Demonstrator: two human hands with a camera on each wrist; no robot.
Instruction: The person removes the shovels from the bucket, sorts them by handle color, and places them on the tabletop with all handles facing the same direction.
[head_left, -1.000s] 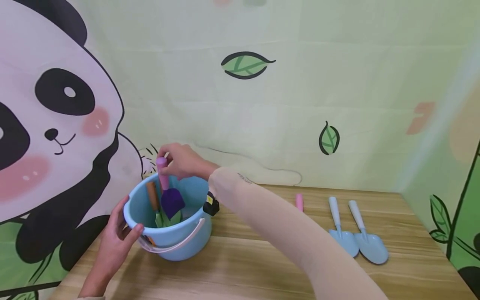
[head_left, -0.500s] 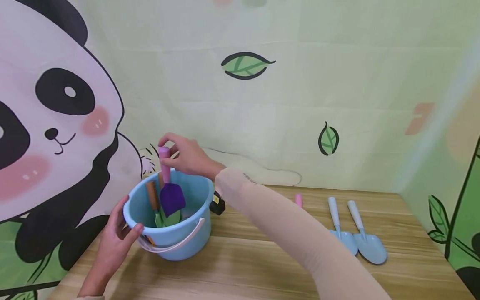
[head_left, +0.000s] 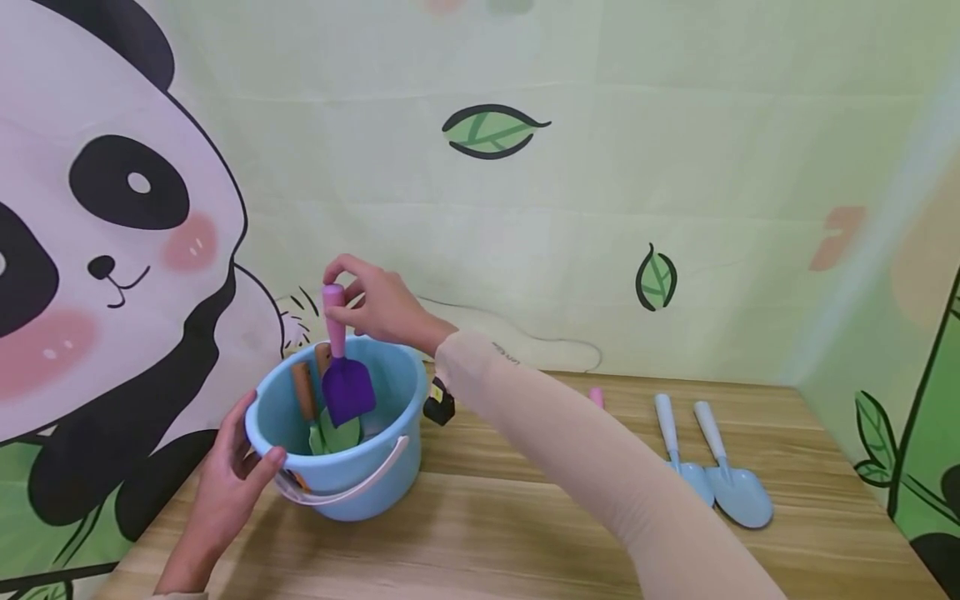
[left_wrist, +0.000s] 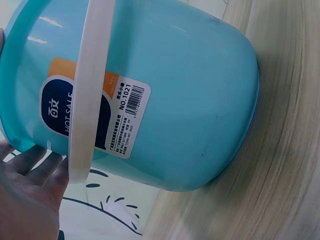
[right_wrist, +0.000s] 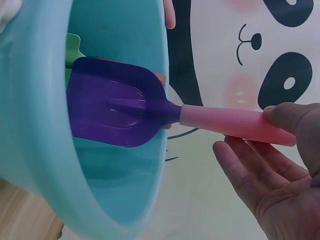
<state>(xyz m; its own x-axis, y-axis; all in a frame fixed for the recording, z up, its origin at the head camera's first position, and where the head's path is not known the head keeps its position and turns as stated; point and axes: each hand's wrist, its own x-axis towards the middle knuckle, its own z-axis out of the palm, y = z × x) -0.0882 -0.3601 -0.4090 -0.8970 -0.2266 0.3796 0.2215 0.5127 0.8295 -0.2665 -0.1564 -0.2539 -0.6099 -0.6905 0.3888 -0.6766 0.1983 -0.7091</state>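
Note:
My right hand [head_left: 386, 304] pinches the pink handle of a small purple shovel [head_left: 348, 390] between thumb and fingers. Its blade points down inside the mouth of a light blue bucket [head_left: 375, 487]. In the right wrist view the purple shovel [right_wrist: 115, 102] spans the rim, handle outside. My left hand [head_left: 232, 479] grips the bucket's left rim, thumb over the front edge and fingers round the outer side. Inside the bucket stand two green-bladed tools with brown handles, one a green tool [head_left: 306, 400]. The left wrist view has the bucket [left_wrist: 200, 95] with its label and white handle [left_wrist: 92, 90].
Two light blue shovels lie on the wooden table [head_left: 480, 533] at the right, the outer shovel [head_left: 742, 496] in full view. Behind my right sleeve a pink handle [head_left: 597, 397] peeks out. A panda-printed cloth [head_left: 525, 233] hangs close behind.
My right hand has risen and shifted slightly right, lifting the purple shovel higher within the bucket's mouth. My left hand and the bucket stay almost still.

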